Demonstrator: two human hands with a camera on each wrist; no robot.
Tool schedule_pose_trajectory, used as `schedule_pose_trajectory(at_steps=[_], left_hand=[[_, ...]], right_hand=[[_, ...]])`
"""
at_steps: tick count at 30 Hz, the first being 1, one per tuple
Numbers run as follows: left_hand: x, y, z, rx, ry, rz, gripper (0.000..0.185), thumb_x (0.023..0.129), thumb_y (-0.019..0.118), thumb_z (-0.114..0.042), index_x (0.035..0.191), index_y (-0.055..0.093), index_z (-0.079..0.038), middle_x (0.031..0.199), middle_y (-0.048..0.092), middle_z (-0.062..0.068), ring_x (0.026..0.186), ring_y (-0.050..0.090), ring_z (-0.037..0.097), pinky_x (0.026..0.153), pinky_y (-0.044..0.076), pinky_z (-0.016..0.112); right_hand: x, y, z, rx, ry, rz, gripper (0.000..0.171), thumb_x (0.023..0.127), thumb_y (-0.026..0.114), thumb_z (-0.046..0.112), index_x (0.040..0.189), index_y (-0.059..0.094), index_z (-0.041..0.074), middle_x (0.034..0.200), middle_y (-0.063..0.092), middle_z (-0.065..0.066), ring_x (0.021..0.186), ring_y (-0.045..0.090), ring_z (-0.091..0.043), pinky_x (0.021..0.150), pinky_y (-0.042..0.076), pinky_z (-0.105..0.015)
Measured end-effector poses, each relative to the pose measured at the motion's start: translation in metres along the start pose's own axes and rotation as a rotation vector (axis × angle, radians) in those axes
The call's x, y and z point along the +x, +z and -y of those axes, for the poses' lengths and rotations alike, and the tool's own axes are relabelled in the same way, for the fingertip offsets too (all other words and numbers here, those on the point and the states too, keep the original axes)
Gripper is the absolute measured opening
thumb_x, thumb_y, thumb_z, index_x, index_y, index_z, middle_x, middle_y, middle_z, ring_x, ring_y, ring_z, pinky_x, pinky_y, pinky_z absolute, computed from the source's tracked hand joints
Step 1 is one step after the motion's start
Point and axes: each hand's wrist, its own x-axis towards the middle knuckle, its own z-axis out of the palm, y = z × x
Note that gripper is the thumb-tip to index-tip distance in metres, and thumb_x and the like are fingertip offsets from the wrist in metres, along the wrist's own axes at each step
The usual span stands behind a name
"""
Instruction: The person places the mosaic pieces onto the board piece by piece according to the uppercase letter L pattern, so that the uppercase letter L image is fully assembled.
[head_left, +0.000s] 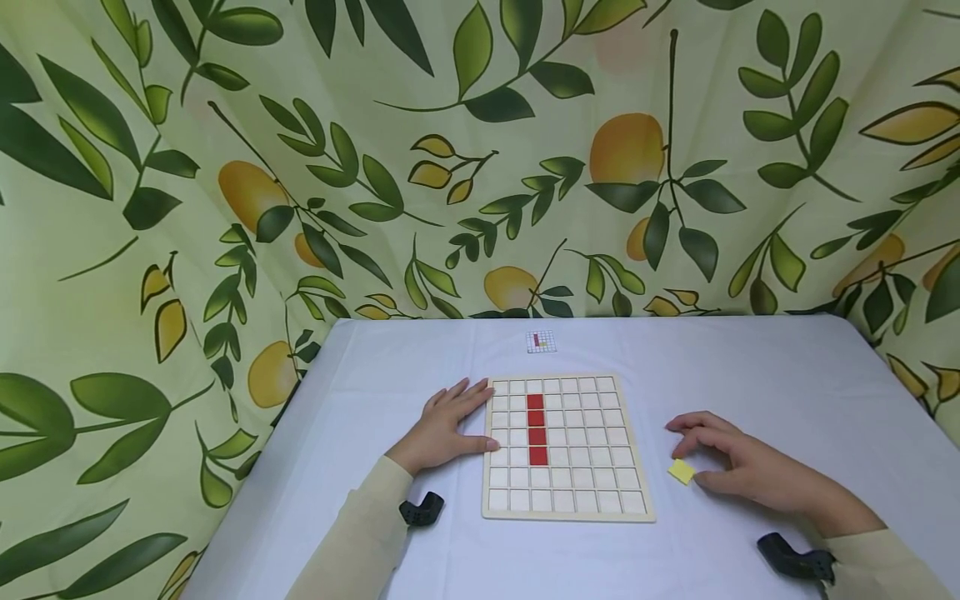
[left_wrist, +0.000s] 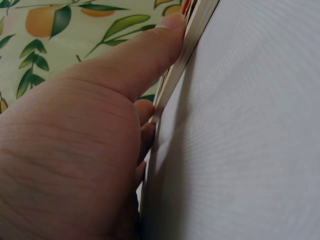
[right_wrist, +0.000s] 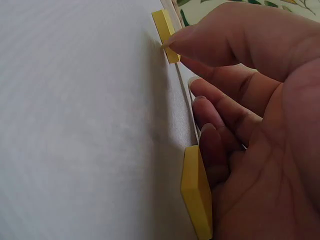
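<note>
A square wooden grid board [head_left: 568, 518] lies on the white cloth, with several red tiles [head_left: 537, 436] in one upright column of its cells. My left hand [head_left: 448, 423] rests at the board's left edge, fingers spread and thumb on the frame; the left wrist view shows the thumb [left_wrist: 145, 55] against the rim. Right of the board, my right hand [head_left: 750, 467] holds a yellow tile [head_left: 681, 472] between thumb and index fingertips, low over the cloth. A second yellow tile [right_wrist: 196, 192] shows beneath the palm in the right wrist view; the hand hides it from the head view.
A small card [head_left: 542, 342] printed with a coloured grid lies beyond the board's far edge. Black wrist devices [head_left: 795, 560] sit by both sleeves. A leaf-and-fruit patterned curtain [head_left: 480, 167] hangs behind the table.
</note>
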Motion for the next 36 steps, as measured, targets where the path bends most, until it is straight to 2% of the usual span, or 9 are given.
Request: schedule_pose_trajectory(at_steps=[2, 7, 10, 14, 18, 21, 31, 36], left_hand=[[0.0, 0.0, 0.0, -0.001, 0.0, 0.001, 0.098, 0.088, 0.083, -0.066, 0.169, 0.045, -0.025, 0.175, 0.03, -0.013, 0.165, 0.009, 0.02, 0.129, 0.003, 0.055], [0.0, 0.0, 0.0, 0.005, 0.003, 0.008, 0.098, 0.088, 0.082, -0.067, 0.169, 0.044, -0.026, 0.175, 0.029, -0.014, 0.165, 0.009, 0.019, 0.129, 0.003, 0.054], [0.0, 0.0, 0.001, 0.006, 0.002, 0.009, 0.098, 0.089, 0.082, -0.067, 0.169, 0.044, -0.027, 0.175, 0.029, -0.015, 0.165, 0.009, 0.017, 0.13, 0.002, 0.053], [0.0, 0.0, 0.001, 0.002, 0.0, 0.005, 0.097, 0.088, 0.082, -0.067, 0.169, 0.045, -0.028, 0.175, 0.029, -0.016, 0.165, 0.009, 0.016, 0.13, 0.002, 0.051], [-0.001, 0.0, 0.001, -0.006, 0.002, 0.003, 0.097, 0.088, 0.082, -0.067, 0.169, 0.045, -0.028, 0.175, 0.03, -0.015, 0.165, 0.009, 0.017, 0.129, 0.002, 0.053], [-0.001, 0.0, 0.001, -0.009, 0.009, 0.002, 0.098, 0.088, 0.082, -0.068, 0.169, 0.045, -0.027, 0.175, 0.03, -0.015, 0.165, 0.01, 0.019, 0.129, 0.003, 0.055], [0.001, 0.002, 0.003, 0.011, 0.005, -0.007, 0.096, 0.088, 0.082, -0.067, 0.169, 0.046, -0.027, 0.175, 0.03, -0.016, 0.165, 0.009, 0.017, 0.13, 0.002, 0.052], [0.001, 0.003, 0.004, 0.017, -0.002, -0.007, 0.097, 0.088, 0.082, -0.068, 0.169, 0.045, -0.029, 0.175, 0.029, -0.017, 0.165, 0.009, 0.016, 0.13, 0.002, 0.051]], right_hand=[[0.001, 0.001, -0.001, 0.0, -0.003, -0.009, 0.028, 0.089, 0.086, 0.009, 0.106, 0.072, 0.026, 0.151, 0.053, -0.01, 0.139, 0.043, -0.038, 0.101, 0.025, -0.003], [0.001, 0.003, -0.002, 0.007, -0.025, -0.05, 0.027, 0.088, 0.091, 0.017, 0.102, 0.069, 0.024, 0.148, 0.056, -0.01, 0.135, 0.044, -0.01, 0.102, 0.026, -0.003], [0.001, 0.004, 0.0, 0.01, -0.028, -0.079, 0.029, 0.086, 0.093, 0.019, 0.099, 0.067, 0.022, 0.144, 0.058, -0.01, 0.13, 0.044, -0.001, 0.101, 0.027, -0.003], [0.001, 0.006, 0.003, -0.026, -0.011, -0.105, 0.031, 0.085, 0.094, 0.015, 0.096, 0.065, 0.019, 0.131, 0.064, -0.005, 0.121, 0.052, -0.007, 0.099, 0.035, -0.007], [0.002, 0.009, 0.007, -0.078, 0.049, -0.102, 0.03, 0.086, 0.092, 0.009, 0.097, 0.065, 0.017, 0.11, 0.066, 0.003, 0.104, 0.058, -0.015, 0.091, 0.048, -0.02], [0.004, 0.011, 0.009, -0.089, 0.09, -0.108, 0.027, 0.089, 0.089, 0.005, 0.098, 0.066, 0.016, 0.101, 0.065, 0.004, 0.096, 0.058, -0.016, 0.084, 0.052, -0.027], [0.007, 0.012, 0.017, -0.082, 0.134, -0.177, 0.015, 0.097, 0.082, 0.005, 0.105, 0.074, 0.014, 0.1, 0.067, 0.002, 0.092, 0.059, -0.02, 0.076, 0.053, -0.028], [0.008, 0.017, 0.023, -0.015, 0.094, -0.218, 0.017, 0.097, 0.08, 0.0, 0.11, 0.075, 0.011, 0.103, 0.069, 0.0, 0.09, 0.061, -0.018, 0.075, 0.055, -0.026]])
